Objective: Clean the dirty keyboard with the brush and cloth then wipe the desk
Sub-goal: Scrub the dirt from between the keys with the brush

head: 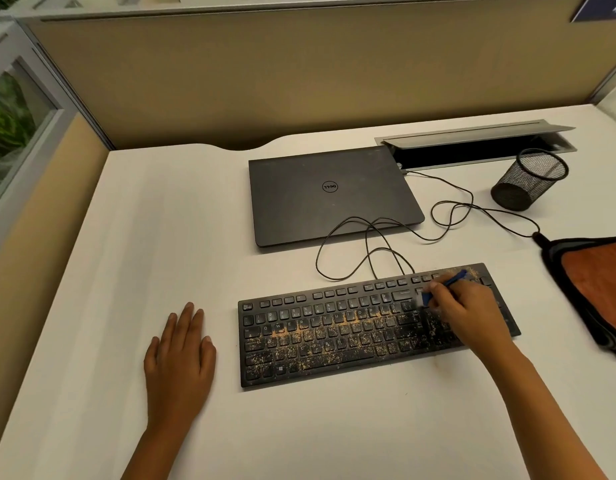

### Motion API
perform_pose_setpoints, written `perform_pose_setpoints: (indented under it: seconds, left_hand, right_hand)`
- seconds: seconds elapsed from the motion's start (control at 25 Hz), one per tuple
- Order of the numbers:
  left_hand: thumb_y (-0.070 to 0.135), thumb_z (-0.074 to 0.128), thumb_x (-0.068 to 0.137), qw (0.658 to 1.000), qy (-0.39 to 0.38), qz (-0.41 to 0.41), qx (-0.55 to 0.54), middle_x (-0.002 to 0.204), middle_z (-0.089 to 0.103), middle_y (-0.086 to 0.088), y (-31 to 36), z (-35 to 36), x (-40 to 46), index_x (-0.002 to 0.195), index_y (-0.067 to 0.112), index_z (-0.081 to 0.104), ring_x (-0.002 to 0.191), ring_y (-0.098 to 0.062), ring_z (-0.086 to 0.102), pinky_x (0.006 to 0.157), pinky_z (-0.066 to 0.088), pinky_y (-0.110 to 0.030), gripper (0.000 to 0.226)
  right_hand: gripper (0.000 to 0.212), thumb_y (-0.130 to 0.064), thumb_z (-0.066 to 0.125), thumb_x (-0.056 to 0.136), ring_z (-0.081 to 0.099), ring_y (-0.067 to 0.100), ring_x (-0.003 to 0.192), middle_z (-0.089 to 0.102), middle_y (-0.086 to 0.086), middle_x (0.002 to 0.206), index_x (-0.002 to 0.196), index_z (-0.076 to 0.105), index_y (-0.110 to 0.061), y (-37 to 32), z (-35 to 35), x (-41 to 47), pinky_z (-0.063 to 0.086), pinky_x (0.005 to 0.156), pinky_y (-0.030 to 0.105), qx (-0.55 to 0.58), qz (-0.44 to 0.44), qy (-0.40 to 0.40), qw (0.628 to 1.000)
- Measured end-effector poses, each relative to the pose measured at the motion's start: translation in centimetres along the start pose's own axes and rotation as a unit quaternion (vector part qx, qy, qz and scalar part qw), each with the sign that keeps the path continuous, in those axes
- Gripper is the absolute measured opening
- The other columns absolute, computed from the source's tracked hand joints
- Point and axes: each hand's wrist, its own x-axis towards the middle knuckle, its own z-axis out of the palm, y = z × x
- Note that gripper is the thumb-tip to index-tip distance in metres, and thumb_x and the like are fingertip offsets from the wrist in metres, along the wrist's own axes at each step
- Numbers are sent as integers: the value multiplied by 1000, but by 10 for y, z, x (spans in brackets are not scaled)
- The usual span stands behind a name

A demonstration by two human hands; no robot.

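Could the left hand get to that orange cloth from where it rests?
Probably not easily: the left hand lies flat left of the keyboard, while the cloth sits far right, beyond the brushing right hand.

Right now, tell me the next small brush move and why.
Probably sweep the blue-handled brush, gripped by the right hand, leftward along the black keyboard. Tan crumbs lie thick across the middle and left key rows. The left hand rests flat on the white desk, apart from the keyboard.

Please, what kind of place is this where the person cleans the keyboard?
Most likely an office cubicle. A white desk is enclosed by beige partition panels, a closed laptop lies on it, and a cable hatch is built into the desktop beside a mesh pen holder.
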Motion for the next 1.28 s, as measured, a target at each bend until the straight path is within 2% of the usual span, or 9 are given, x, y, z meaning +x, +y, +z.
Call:
perform_pose_setpoints:
  seconds: [0.12,0.24,0.36,0.52,0.6,0.76,0.92,1.08,1.28]
  left_hand:
    - [35,27,94,1000,4,0,-1,151,44,-5,-1,1,0,139,11,54,140,-28,39,107,32,-54,58]
    - [35,27,93,1000,7,0,-2,150,44,-6,-1,0,0,138,10,55,139,-29,40,106,33,-55,58]
    - [35,27,93,1000,8,2,-3,150,45,-7,0,0,0,137,10,55,139,-30,41,105,34,-55,58]
    - [36,27,94,1000,5,1,-5,151,44,-6,-1,1,1,139,11,54,140,-29,39,106,33,-55,58]
    - [36,26,94,1000,5,0,-7,151,44,-6,-2,1,1,139,11,54,140,-29,39,106,33,-55,58]
    - [36,26,95,1000,-2,0,-6,153,42,-4,-1,1,0,140,12,53,141,-26,36,108,31,-53,57]
    - [34,28,95,1000,-8,1,-4,152,42,-5,-1,-1,2,140,12,53,141,-26,37,108,33,-52,56]
    - [33,28,94,1000,-13,-5,-4,152,42,-4,0,-4,1,140,13,52,141,-26,37,108,33,-51,56]
    - [33,29,94,1000,-15,-6,-4,152,43,-4,0,-5,1,140,13,53,140,-25,39,108,33,-49,55]
  right_hand:
    - [19,-24,52,95,62,18,61,69,2,70,91,69,-14,-4,2,-2,51,57,39,-7,-25,6,1000]
    - [31,-30,47,96,61,24,59,66,7,65,79,66,-11,-4,4,-1,49,57,38,-46,-4,-28,999]
    - [32,-28,46,97,60,25,59,64,9,64,78,64,-10,-9,1,-1,49,54,41,-15,-18,30,999]
    - [16,-23,54,93,59,15,81,63,2,89,99,67,-14,-27,2,1,48,67,25,63,-41,98,992]
    - [13,-21,58,91,61,15,83,64,2,90,100,67,-15,-35,6,5,50,69,25,80,-42,92,992]
    - [10,-23,65,87,62,2,74,67,-6,83,96,68,-21,-69,27,4,48,62,12,81,-73,13,994]
    - [16,-24,68,83,57,-12,70,66,-16,85,99,71,-22,-113,66,-4,44,60,7,78,-126,-128,981]
    - [17,-21,69,83,56,-13,75,70,-11,94,100,73,-20,-148,104,-6,44,70,4,69,-177,-229,955]
    - [17,-21,68,85,58,-8,77,71,-9,97,101,73,-18,-168,132,-3,42,70,2,55,-207,-265,940]
